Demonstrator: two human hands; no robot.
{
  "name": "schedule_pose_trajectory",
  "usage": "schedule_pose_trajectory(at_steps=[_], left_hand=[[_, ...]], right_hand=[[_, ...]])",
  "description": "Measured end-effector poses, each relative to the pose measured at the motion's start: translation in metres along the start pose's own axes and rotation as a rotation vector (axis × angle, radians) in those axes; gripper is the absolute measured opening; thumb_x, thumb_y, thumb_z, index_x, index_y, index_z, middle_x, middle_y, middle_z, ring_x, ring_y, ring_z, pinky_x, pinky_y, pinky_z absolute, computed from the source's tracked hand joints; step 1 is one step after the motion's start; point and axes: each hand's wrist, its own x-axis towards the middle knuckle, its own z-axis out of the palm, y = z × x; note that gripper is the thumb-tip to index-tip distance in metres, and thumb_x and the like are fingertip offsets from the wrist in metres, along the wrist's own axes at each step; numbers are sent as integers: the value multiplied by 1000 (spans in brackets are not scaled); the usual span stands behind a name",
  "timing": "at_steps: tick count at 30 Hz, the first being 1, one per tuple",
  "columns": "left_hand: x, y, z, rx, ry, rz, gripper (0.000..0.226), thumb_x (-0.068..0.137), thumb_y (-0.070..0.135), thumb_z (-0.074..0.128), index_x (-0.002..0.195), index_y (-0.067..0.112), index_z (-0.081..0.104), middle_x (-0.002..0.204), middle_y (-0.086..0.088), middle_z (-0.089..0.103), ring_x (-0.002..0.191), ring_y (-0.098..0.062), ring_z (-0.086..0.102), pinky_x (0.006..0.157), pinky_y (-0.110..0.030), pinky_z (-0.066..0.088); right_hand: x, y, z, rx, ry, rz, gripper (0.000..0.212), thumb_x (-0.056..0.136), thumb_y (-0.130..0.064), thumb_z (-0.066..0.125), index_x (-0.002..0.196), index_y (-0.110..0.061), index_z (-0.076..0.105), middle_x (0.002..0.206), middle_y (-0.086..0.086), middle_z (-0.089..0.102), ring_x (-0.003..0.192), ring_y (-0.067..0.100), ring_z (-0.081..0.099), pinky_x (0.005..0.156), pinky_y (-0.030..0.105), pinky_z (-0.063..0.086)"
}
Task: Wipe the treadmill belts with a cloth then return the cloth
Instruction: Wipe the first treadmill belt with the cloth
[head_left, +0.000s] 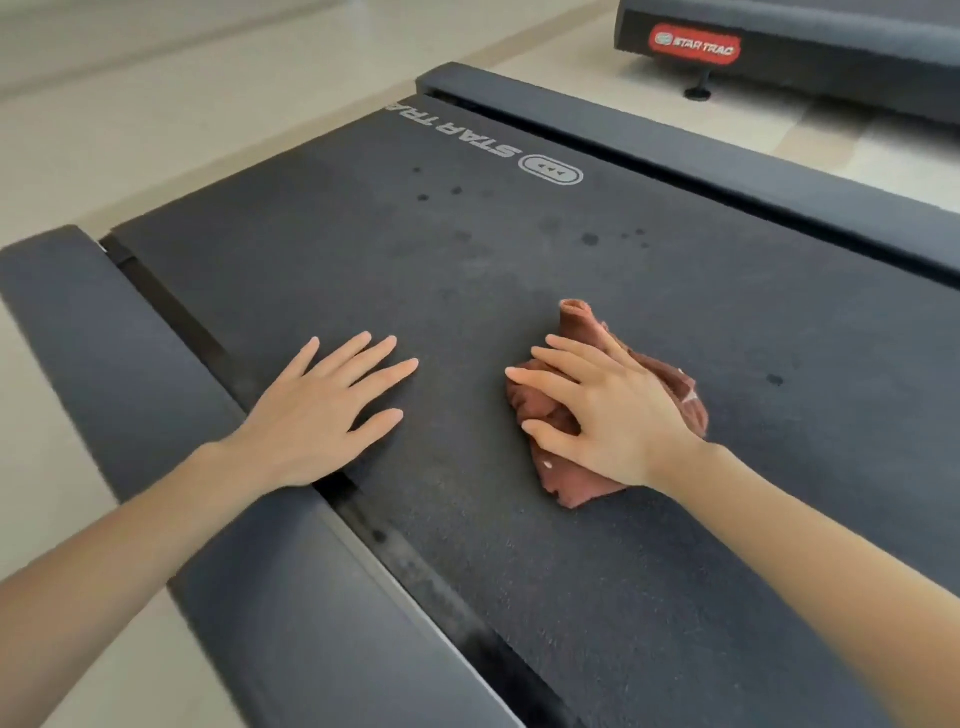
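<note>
A dark treadmill belt with a white STAR TRAC logo fills most of the view, and small dark wet spots dot its far half. A crumpled reddish-brown cloth lies on the belt right of centre. My right hand presses down on the cloth with fingers spread and fairly straight. My left hand lies flat on the belt to the left of the cloth, fingers straight, its wrist over the belt's left edge.
Dark grey side rails run along both sides of the belt, left rail and right rail. A second treadmill with a red STAR TRAC badge stands at the top right. Pale tiled floor surrounds the machines.
</note>
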Motion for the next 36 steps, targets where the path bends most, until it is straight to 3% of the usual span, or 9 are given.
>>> schedule_pose_trajectory(at_steps=[6, 10, 13, 17, 22, 26, 29, 36], left_hand=[[-19, -54, -8, 47, -140, -152, 57, 93, 56, 15, 145, 43, -4, 156, 17, -7, 143, -4, -10, 118, -39, 0], [-17, -64, -3, -41, -132, -145, 55, 94, 54, 19, 145, 44, 0, 156, 17, -4, 143, -4, -7, 118, -39, 1], [-17, -75, 2, -81, -75, -78, 54, 94, 53, 20, 145, 45, 4, 156, 18, 0, 143, -5, -4, 118, -39, 2], [-10, -97, 7, -152, -30, 22, 54, 92, 54, 15, 144, 46, 8, 156, 19, 1, 143, -2, -4, 117, -38, 1], [9, -136, 10, -180, -50, 141, 56, 87, 60, 13, 142, 51, 8, 155, 20, -2, 142, -1, -6, 117, -38, 1], [33, -187, 13, -163, -107, 85, 56, 91, 57, 21, 144, 47, 8, 157, 16, -2, 144, -7, -5, 117, -43, 4], [38, -237, 16, -147, -47, 56, 53, 95, 53, 23, 145, 46, 6, 157, 15, -2, 144, -7, -6, 116, -45, 4], [40, -239, 26, -215, 3, 99, 53, 96, 52, 21, 146, 43, 7, 157, 15, -2, 143, -6, -8, 116, -45, -1]], right_hand=[[73, -26, 17, -20, -10, 13, 51, 90, -54, 45, 137, -36, 46, 146, -3, 42, 141, 17, 25, 117, 38, -1], [33, -24, 8, 1, -42, 83, 63, 85, -70, 29, 140, -39, 39, 152, -6, 31, 145, 25, 11, 116, 54, 10], [-12, -21, -2, 0, -49, 76, 70, 84, -77, 23, 140, -39, 38, 147, -4, 39, 143, 28, 21, 109, 59, 27], [-34, -31, -3, 27, 16, 8, 58, 89, -64, 37, 131, -29, 55, 137, 0, 51, 136, 29, 36, 102, 52, 36], [10, -73, 15, 65, 254, 199, 38, 82, -43, 52, 101, -17, 72, 110, 0, 66, 116, 28, 56, 91, 52, 42], [67, -117, 34, 47, 244, 230, 34, 81, -43, 54, 100, -21, 71, 108, -2, 64, 114, 26, 55, 90, 48, 41], [124, -154, 50, -1, 271, 267, 32, 80, -44, 53, 98, -23, 69, 104, -3, 62, 108, 26, 55, 86, 46, 42], [215, -185, 68, -51, 234, 482, 28, 85, -40, 58, 105, -23, 65, 107, -3, 59, 111, 25, 47, 90, 40, 34]])
